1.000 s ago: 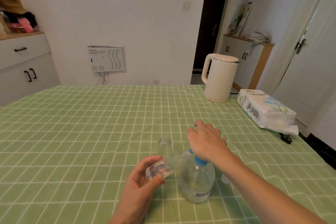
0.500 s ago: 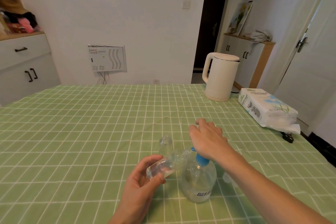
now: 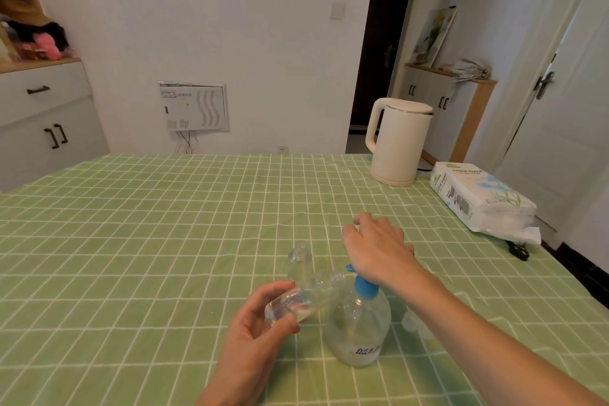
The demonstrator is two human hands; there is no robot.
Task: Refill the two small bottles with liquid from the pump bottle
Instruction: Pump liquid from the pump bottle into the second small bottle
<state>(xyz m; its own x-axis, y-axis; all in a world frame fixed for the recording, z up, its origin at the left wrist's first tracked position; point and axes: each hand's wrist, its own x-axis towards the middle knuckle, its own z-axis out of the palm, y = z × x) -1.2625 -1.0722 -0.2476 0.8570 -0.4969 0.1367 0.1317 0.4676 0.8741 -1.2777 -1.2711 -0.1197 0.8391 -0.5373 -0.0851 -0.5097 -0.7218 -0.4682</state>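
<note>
While tilted, bottle (image 3: 298,298) in left hand (image 3: 260,336)

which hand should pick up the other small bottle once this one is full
Left, probably. The standing small bottle is just beyond the left hand, which would first have to put down the tilted bottle. The right hand is on top of the pump bottle and is better kept there.

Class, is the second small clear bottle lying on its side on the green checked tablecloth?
No, the second small clear bottle stands upright on the green checked tablecloth.
</note>
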